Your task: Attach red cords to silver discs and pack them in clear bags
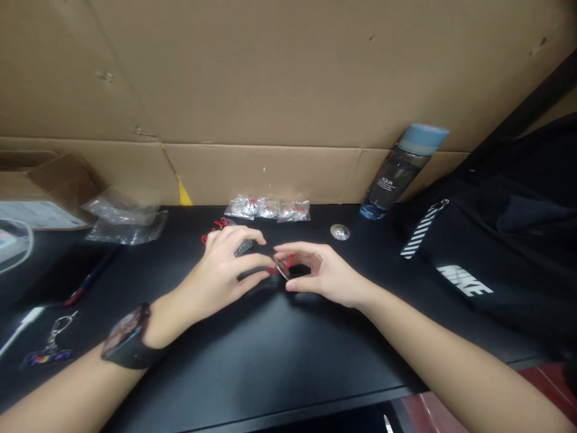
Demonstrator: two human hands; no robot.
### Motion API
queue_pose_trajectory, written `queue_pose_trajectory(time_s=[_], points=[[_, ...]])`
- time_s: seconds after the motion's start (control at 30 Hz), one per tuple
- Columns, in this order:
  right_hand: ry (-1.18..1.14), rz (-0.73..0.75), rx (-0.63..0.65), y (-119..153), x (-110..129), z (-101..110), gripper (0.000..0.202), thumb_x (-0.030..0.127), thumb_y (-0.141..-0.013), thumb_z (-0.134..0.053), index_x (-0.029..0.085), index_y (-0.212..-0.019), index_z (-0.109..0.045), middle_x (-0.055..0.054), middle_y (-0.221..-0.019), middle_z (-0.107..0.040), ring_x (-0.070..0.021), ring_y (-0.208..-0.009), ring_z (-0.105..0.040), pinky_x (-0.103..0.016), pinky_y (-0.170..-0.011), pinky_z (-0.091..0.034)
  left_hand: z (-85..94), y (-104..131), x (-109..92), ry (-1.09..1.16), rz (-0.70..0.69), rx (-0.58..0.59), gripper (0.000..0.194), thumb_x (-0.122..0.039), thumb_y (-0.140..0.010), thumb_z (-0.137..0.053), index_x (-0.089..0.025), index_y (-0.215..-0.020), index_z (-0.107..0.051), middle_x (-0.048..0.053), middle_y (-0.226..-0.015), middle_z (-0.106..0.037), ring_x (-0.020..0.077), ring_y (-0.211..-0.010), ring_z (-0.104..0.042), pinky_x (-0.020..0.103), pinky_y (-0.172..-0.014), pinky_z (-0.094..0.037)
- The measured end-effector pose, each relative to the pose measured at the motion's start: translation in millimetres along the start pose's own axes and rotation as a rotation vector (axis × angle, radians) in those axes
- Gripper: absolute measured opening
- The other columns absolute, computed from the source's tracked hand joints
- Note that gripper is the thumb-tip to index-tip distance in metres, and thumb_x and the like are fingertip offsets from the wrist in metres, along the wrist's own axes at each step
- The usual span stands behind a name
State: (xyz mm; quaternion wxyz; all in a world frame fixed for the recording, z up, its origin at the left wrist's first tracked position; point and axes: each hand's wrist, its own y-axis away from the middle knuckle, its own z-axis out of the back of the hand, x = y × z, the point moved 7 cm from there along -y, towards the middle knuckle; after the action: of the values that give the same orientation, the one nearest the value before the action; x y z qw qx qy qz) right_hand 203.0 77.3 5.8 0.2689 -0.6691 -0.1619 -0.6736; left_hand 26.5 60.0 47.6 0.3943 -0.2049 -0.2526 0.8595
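Note:
My right hand pinches a small domed metal disc on edge between thumb and fingers. A red cord shows on both sides of the disc. My left hand is right beside it, thumb and index finger closing on the cord at the disc's left face; its other fingers are spread. Behind my left hand lie more red cords and a clear plastic wrapper, partly hidden. A second silver domed disc rests on the black table, to the right beyond my hands.
Several small clear packets with red bits line the cardboard wall. A blue-capped bottle leans there, beside a black bag. At left are an open carton, plastic bags and a keychain.

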Motion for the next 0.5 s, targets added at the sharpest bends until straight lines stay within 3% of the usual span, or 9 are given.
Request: queue_pose_trajectory(time_s=[0.13, 0.23, 0.3, 0.37, 0.5], points=[[0.029, -0.011, 0.001, 2, 4, 1, 0.059, 0.019, -0.076, -0.086, 0.025, -0.132, -0.067, -0.007, -0.124, -0.067, -0.0191, -0.108, -0.065, -0.041, -0.104, -0.053, 27.8, 0, 34, -0.012, 0.156, 0.063, 0.033, -0.032, -0.094, -0.066, -0.025, -0.127, -0.065, 0.009, -0.121, -0.065, 0.0254, -0.106, -0.063, 0.04, -0.092, -0.05], [0.075, -0.015, 0.013, 2, 5, 1, 0.054, 0.02, -0.078, -0.085, 0.026, -0.129, -0.07, -0.007, -0.127, -0.063, -0.0203, -0.11, -0.064, -0.04, -0.099, -0.057, 33.8, 8, 62, -0.055, 0.251, 0.145, 0.029, -0.037, -0.096, -0.062, -0.02, -0.118, -0.066, 0.008, -0.107, -0.069, 0.0221, -0.09, -0.067, 0.035, -0.08, -0.055], [0.127, -0.004, 0.024, 3, 5, 0, 0.047, 0.021, -0.08, -0.083, 0.027, -0.126, -0.072, -0.008, -0.128, -0.061, -0.0212, -0.112, -0.064, -0.039, -0.095, -0.059, 22.8, 15, 72, -0.112, 0.241, 0.245, 0.028, -0.038, -0.097, -0.059, -0.02, -0.116, -0.067, 0.009, -0.109, -0.07, 0.0242, -0.094, -0.068, 0.038, -0.084, -0.056], [0.18, -0.001, 0.028, 3, 5, 0, 0.042, 0.022, -0.082, -0.082, 0.027, -0.123, -0.074, -0.008, -0.129, -0.06, -0.0221, -0.114, -0.063, -0.038, -0.093, -0.061, 7.5, 20, 75, -0.151, 0.221, 0.293, 0.035, -0.037, -0.098, -0.056, -0.018, -0.127, -0.065, 0.013, -0.124, -0.069, 0.0283, -0.112, -0.067, 0.044, -0.097, -0.054], [0.239, -0.015, 0.023, 3, 5, -1, 0.04, 0.024, -0.083, -0.082, 0.028, -0.122, -0.074, -0.008, -0.131, -0.059, -0.0226, -0.116, -0.063, -0.037, -0.09, -0.062, -23.0, 27, 65, -0.104, 0.189, 0.341, 0.056, -0.027, -0.102, -0.048, -0.021, -0.157, -0.041, 0.015, -0.158, -0.048, 0.0285, -0.142, -0.05, 0.049, -0.114, -0.044]])
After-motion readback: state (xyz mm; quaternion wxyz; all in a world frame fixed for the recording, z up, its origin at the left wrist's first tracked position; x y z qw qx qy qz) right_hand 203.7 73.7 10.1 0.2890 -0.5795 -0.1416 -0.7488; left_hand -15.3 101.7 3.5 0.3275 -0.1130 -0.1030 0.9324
